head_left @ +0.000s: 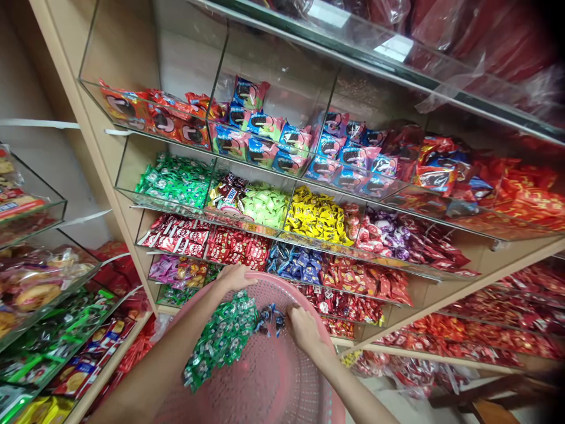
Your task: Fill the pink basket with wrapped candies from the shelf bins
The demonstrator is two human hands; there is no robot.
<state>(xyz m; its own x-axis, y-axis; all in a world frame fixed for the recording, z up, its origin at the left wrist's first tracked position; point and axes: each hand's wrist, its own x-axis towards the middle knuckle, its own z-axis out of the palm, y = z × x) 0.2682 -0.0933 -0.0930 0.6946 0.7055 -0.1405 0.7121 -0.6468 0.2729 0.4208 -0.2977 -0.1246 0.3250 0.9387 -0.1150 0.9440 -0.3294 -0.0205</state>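
**Lopsided load in a pink basket under the sweet shelves**

A pink basket [282,383] stands near, in front of a wooden rack [96,141], and holds a heap of green sweets [225,335] along its left side. The right half is mostly bare, so a tilt could send the heap sliding or spill it over the left rim. The far rim overlaps the lower shelves in view; contact cannot be told, but if the two are close, a forward push could knock the rim against them. The dark-blue sweets [270,320] lie just beside the green ones, so a jolt would likely mix the two kinds.

The left hand [233,278] is at the far rim, its fingers partly hidden, so its grip cannot be told. The right hand [302,327] is curled inside the basket beside the dark-blue sweets; whether it is closed on any is not visible.

The count: one basket, two hands, one green heap of too many pieces to number, and one small dark-blue cluster, its pieces too blurred to separate. On the rack, the yellow sweets [318,218] fill one compartment, likewise beyond counting.
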